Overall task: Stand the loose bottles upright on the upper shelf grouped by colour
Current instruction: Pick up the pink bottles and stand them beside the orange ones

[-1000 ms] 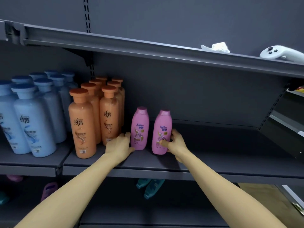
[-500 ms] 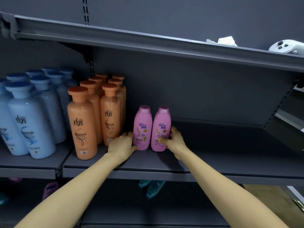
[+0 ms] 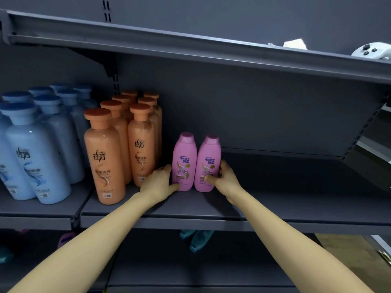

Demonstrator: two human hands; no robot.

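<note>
Two pink bottles stand upright side by side on the upper shelf [image 3: 275, 199]. My left hand [image 3: 157, 181] grips the base of the left pink bottle [image 3: 184, 159]. My right hand [image 3: 223, 178] holds the right pink bottle [image 3: 208, 163], thumb across its front and fingers behind it. To their left stand several orange bottles [image 3: 101, 157], and further left several blue bottles [image 3: 36, 157]. On the lower shelf lie teal bottles [image 3: 196, 240] and a pink bottle [image 3: 63, 240], mostly hidden under the shelf edge.
The top shelf [image 3: 190, 47] overhangs the bottles; on it sit a white controller [image 3: 372, 52] and a crumpled white paper [image 3: 294, 44]. The upper shelf runs bare to the right of the pink bottles. Angled shelves [image 3: 378, 149] stand at the far right.
The two pink bottles have been pushed together and back toward the orange group, and now touch. Both hands stay on their bottles.
</note>
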